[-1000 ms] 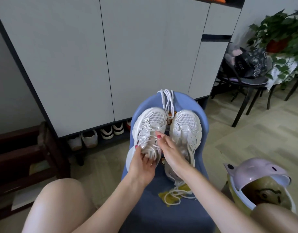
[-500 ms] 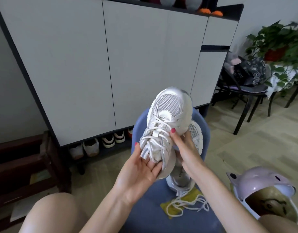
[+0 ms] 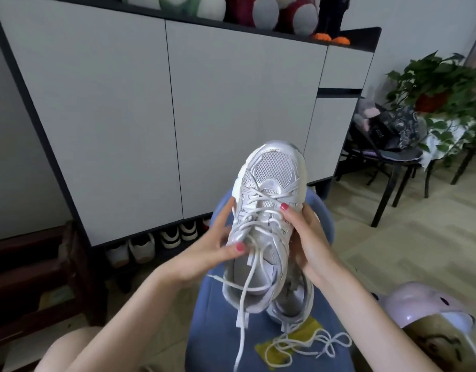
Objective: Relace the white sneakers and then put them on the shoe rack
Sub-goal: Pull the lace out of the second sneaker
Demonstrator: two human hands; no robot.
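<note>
A white mesh sneaker (image 3: 271, 183) is held up in front of me, toe pointing away, its lace ends hanging loose down over the heel. My left hand (image 3: 212, 253) grips its left side, thumb on the laces near the tongue. My right hand (image 3: 304, 237) grips its right side, thumb pressed on the crossed laces. The second white sneaker (image 3: 298, 304) lies on the blue chair (image 3: 212, 334) beneath, mostly hidden. A loose white lace (image 3: 306, 347) lies coiled on the seat over a yellow patch.
A grey shoe cabinet (image 3: 177, 116) stands ahead, with several pairs of shoes (image 3: 156, 242) in its open bottom rack. A dark wooden bench (image 3: 38, 277) is at left. A black chair (image 3: 392, 170) and potted plant (image 3: 441, 84) stand right. A pink helmet-shaped thing (image 3: 430, 318) sits lower right.
Both hands lifted the left sneaker off the blue chair and brought it up toward me. My left hand moved from under the sole to gripping its side. The view tilted upward.
</note>
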